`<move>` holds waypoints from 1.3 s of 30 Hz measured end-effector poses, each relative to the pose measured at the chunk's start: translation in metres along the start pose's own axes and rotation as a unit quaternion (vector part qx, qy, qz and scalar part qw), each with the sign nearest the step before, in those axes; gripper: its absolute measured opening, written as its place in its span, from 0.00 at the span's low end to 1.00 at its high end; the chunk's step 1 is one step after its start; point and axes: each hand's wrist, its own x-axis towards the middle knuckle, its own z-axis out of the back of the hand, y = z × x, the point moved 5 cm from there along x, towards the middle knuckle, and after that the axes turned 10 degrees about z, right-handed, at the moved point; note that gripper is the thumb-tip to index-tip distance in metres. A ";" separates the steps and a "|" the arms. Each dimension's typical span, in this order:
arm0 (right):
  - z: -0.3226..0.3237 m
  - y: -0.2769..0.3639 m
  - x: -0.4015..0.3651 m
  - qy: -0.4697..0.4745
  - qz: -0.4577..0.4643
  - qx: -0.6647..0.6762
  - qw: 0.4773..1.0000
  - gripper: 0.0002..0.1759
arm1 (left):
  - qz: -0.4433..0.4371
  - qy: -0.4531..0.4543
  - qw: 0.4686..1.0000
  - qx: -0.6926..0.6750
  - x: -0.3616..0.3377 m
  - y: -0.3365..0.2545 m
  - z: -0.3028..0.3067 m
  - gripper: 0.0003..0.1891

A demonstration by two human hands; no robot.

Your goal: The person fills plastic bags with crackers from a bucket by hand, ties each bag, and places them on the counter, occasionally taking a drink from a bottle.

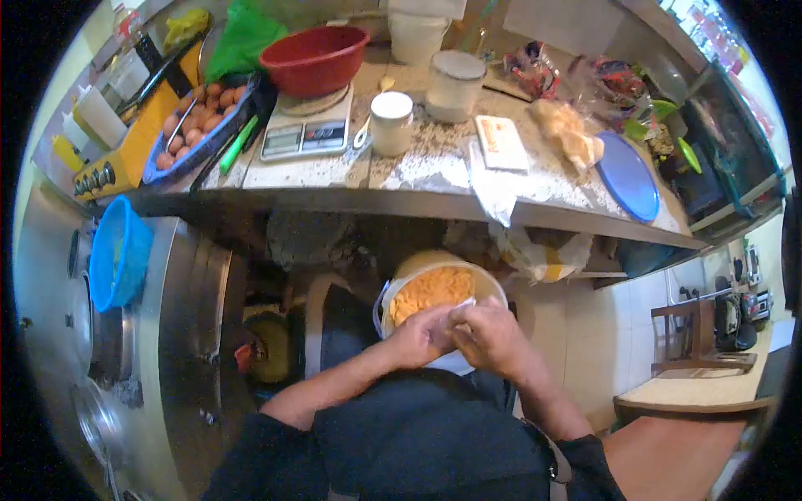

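Note:
A pale bucket (pixel 494 280) stands below the counter edge, close against my body, holding a heap of orange, crinkled food pieces (pixel 433 288). Over its near rim my two hands meet. My left hand (pixel 422 336) is closed around the lower part of a small clear plastic bag (pixel 462 311). My right hand (pixel 494 338) pinches the same bag near its top, its fingers bent inward. What the bag contains is mostly hidden by the fingers.
On the counter are a kitchen scale (pixel 307 135) under a red basin (pixel 313 63), a blue tray of eggs (pixel 200 125), a white-lidded jar (pixel 391 125), a tub (pixel 455 88), a white packet (pixel 501 144) and a blue lid (pixel 628 177). A blue basin (pixel 121 255) sits left.

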 end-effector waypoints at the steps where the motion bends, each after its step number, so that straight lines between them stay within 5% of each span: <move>1: -0.001 0.001 0.002 0.010 -0.010 0.017 1.000 0.27 | 0.053 0.074 0.994 -0.056 0.000 0.007 -0.004 0.20; 2: -0.002 0.001 0.004 0.019 -0.020 0.035 0.999 0.24 | 0.107 0.147 0.977 -0.110 0.002 0.013 -0.005 0.14; 3: 0.018 0.011 0.010 0.006 -0.012 0.029 0.999 0.24 | 0.132 0.231 0.962 0.055 0.004 -0.006 -0.003 0.13; 5: 0.027 0.014 0.015 0.016 -0.028 0.068 0.997 0.25 | 0.073 0.192 0.978 0.039 0.009 -0.023 -0.002 0.13; 9: 0.035 0.021 0.016 -0.022 0.061 0.018 0.998 0.26 | 0.093 0.181 0.979 0.002 0.007 -0.026 0.006 0.14; 12: 0.031 0.023 0.017 -0.020 0.055 0.086 0.995 0.27 | 0.037 0.141 0.985 0.096 0.007 -0.061 0.010 0.16; 14: 0.028 0.031 0.019 -0.009 0.017 0.098 0.995 0.27 | 0.141 0.209 0.956 0.149 0.002 -0.055 0.003 0.19; 18: 0.031 0.029 0.019 -0.012 -0.016 0.095 0.995 0.28 | 0.155 0.200 0.963 0.091 0.000 -0.047 0.004 0.19; 20: 0.036 0.027 0.017 -0.037 -0.007 0.096 0.995 0.29 | 0.069 0.187 0.968 0.153 0.003 -0.040 0.007 0.19; 25: 0.042 0.021 0.017 -0.085 -0.007 0.107 0.991 0.28 | 0.013 0.113 0.983 0.146 0.009 -0.027 0.026 0.23; 27: 0.022 0.018 0.014 0.039 0.016 0.015 0.999 0.23 | -0.089 0.093 0.990 0.049 0.011 -0.025 0.036 0.27; 28: 0.015 0.018 0.012 0.039 0.015 0.015 0.999 0.23 | -0.002 0.126 0.985 -0.114 0.010 -0.016 0.039 0.31; 29: 0.006 0.022 0.010 0.029 0.041 0.046 0.998 0.22 | -0.001 0.126 0.985 -0.114 0.007 -0.014 0.043 0.31; 31: -0.009 0.027 0.008 0.019 0.068 0.078 0.994 0.22 | 0.243 0.166 0.950 -0.102 -0.002 0.011 0.042 0.31; 32: -0.016 0.028 0.005 0.005 0.060 0.102 0.993 0.21 | 0.271 0.207 0.925 -0.169 -0.007 0.027 0.034 0.26; 39: -0.024 0.018 -0.004 0.072 -0.045 0.260 0.962 0.20 | 0.229 0.332 0.911 -0.092 -0.028 0.033 0.023 0.19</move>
